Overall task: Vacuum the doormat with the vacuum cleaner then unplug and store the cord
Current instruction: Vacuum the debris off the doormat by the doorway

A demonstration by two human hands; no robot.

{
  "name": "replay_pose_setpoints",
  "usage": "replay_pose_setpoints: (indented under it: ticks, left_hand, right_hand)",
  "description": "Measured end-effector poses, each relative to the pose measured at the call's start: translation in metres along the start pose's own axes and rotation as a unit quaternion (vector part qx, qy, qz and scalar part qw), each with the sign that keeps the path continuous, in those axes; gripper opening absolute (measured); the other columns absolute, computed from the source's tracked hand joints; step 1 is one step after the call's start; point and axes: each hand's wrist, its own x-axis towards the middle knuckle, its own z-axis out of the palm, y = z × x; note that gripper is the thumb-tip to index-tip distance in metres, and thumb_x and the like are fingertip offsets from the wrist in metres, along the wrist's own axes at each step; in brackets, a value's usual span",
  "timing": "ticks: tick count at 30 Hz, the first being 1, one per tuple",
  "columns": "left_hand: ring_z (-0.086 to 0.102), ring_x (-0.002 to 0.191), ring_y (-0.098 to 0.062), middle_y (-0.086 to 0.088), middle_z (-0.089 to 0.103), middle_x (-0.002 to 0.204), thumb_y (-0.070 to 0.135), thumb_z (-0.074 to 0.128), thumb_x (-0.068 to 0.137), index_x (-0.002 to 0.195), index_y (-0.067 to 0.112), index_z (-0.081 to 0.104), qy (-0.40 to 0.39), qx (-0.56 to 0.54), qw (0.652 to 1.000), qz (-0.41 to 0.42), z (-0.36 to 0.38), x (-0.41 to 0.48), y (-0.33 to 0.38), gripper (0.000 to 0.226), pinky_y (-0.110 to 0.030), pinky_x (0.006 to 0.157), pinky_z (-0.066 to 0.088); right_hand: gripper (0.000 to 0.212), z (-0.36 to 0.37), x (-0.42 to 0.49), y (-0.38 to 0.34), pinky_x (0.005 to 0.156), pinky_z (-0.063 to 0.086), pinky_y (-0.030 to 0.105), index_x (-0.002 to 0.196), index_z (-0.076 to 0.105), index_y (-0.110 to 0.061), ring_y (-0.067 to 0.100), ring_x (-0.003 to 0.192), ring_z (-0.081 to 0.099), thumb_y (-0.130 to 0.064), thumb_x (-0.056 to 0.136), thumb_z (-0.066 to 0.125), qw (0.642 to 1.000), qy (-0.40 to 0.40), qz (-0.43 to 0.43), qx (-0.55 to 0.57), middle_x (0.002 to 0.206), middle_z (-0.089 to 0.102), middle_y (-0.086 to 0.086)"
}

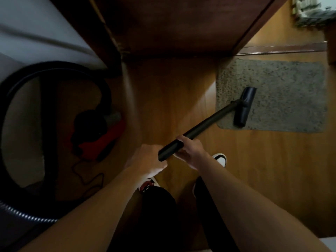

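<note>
Head view, looking straight down: the right hand is wrapped around the vacuum wand, fingers closed on the black tube a little above its near end. The left hand sits at that near end, curled against the tube's tip; how firmly it grips cannot be told, since the tube covers the fingers.

From the hands, the wand runs up and to the right across the wooden floor to the floor nozzle. The nozzle is a dark bar set crosswise on the wand and rests flat on the doormat, near the mat's left edge. The doormat is a speckled grey rectangle lying on the floor just below a door threshold strip.

Below the hands, two white shoes and dark trouser legs of the person are visible on the floor.

To the left, in shadow, stands the vacuum cleaner body (red and black, details dim). A thick black hose loops in a wide arc around it and continues as a ribbed section at the lower left edge. A thin black cord trails in loose bends on the floor beside the body; where its plug sits cannot be told.

A dark wooden door fills the top centre. A second, patterned rug shows at the top right corner.
</note>
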Motion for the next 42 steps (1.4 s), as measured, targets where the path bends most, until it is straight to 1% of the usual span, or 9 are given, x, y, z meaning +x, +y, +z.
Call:
replay_pose_setpoints:
  ticks: [2,5,8,11,15,20,29,33,42]
  left_hand:
    - [0.062,0.071,-0.007,0.010,0.063,0.079,0.038,0.066,0.084,0.098,0.033,0.063,0.004,-0.001,1.000,0.001,-0.008,-0.005,-0.020,0.015,-0.022,0.057,0.046]
    - [0.064,0.075,-0.011,0.009,0.064,0.080,0.039,0.067,0.083,0.097,0.032,0.065,-0.001,-0.003,1.000,-0.001,-0.016,-0.013,-0.046,0.016,-0.026,0.062,0.052]
    - [0.061,0.069,-0.011,0.007,0.061,0.077,0.039,0.067,0.083,0.088,0.030,0.061,0.010,-0.006,1.000,-0.003,-0.018,-0.019,-0.062,0.011,-0.025,0.055,0.044]
    - [0.057,0.064,-0.010,0.007,0.059,0.075,0.039,0.067,0.083,0.078,0.030,0.053,0.033,0.014,0.999,-0.010,-0.015,-0.024,-0.070,0.017,-0.026,0.053,0.040]
    - [0.060,0.074,-0.013,0.010,0.060,0.083,0.043,0.069,0.081,0.104,0.031,0.061,0.037,0.000,0.999,-0.024,-0.012,-0.027,-0.088,0.027,-0.029,0.062,0.049]
    - [0.062,0.084,-0.014,0.008,0.065,0.096,0.048,0.069,0.082,0.119,0.032,0.058,0.065,-0.013,0.997,-0.029,-0.011,-0.034,-0.104,0.042,-0.030,0.069,0.050]
    - [0.053,0.094,-0.010,0.008,0.059,0.101,0.037,0.058,0.088,0.109,0.024,0.059,0.338,-0.051,0.938,0.064,0.000,-0.072,-0.131,0.025,-0.027,0.083,0.047]
    - [0.055,0.079,-0.010,0.008,0.059,0.083,0.030,0.054,0.086,0.084,0.019,0.062,0.418,-0.096,0.900,0.079,0.027,-0.098,-0.154,0.015,-0.026,0.068,0.050]
    - [0.059,0.095,-0.011,0.009,0.061,0.109,0.061,0.038,0.076,0.113,0.024,0.061,0.329,-0.295,0.881,-0.171,0.055,-0.069,-0.249,0.057,-0.039,0.081,0.054]
  right_hand:
    - [0.040,-0.004,-0.006,-0.002,0.057,0.061,0.030,0.112,0.067,-0.009,0.021,0.076,0.075,-0.041,0.091,0.075,0.971,0.009,-0.043,-0.236,0.101,0.073,0.009]
    - [0.037,-0.008,-0.010,-0.002,0.061,0.049,0.024,0.097,0.067,-0.024,0.008,0.082,0.064,-0.059,0.087,0.069,0.783,0.036,-0.288,-0.550,0.098,0.067,-0.005]
    - [0.045,0.013,-0.016,0.001,0.087,0.047,0.031,0.113,0.064,-0.028,0.010,0.104,0.052,-0.058,0.080,0.076,0.679,-0.068,-0.432,-0.591,0.111,0.054,-0.009]
    - [0.060,0.049,-0.013,0.006,0.101,0.044,0.036,0.130,0.057,-0.032,0.012,0.113,0.048,-0.046,0.078,0.083,0.637,-0.185,-0.386,-0.642,0.119,0.049,-0.011]
    - [0.054,0.077,0.001,0.011,0.105,0.049,0.041,0.119,0.061,-0.033,0.013,0.115,0.059,-0.029,0.073,0.090,0.663,-0.268,-0.308,-0.627,0.118,0.062,-0.012]
    - [0.043,0.095,0.010,0.014,0.103,0.051,0.041,0.108,0.062,-0.031,0.016,0.116,0.061,-0.025,0.075,0.089,0.623,-0.292,-0.279,-0.670,0.117,0.069,-0.004]
    - [0.033,0.120,0.027,0.013,0.087,0.056,0.029,0.096,0.070,-0.033,0.009,0.097,0.068,-0.016,0.075,0.089,0.678,-0.266,-0.280,-0.625,0.099,0.073,-0.005]
    - [0.039,0.141,0.025,0.006,0.088,0.057,0.027,0.108,0.072,-0.028,0.011,0.101,0.069,-0.017,0.074,0.089,0.705,-0.255,-0.301,-0.589,0.103,0.073,-0.004]
    - [0.036,0.220,0.011,-0.005,0.062,0.045,0.008,0.102,0.071,-0.035,-0.009,0.074,0.064,-0.020,0.074,0.089,0.698,-0.257,-0.441,-0.503,0.081,0.069,-0.017]
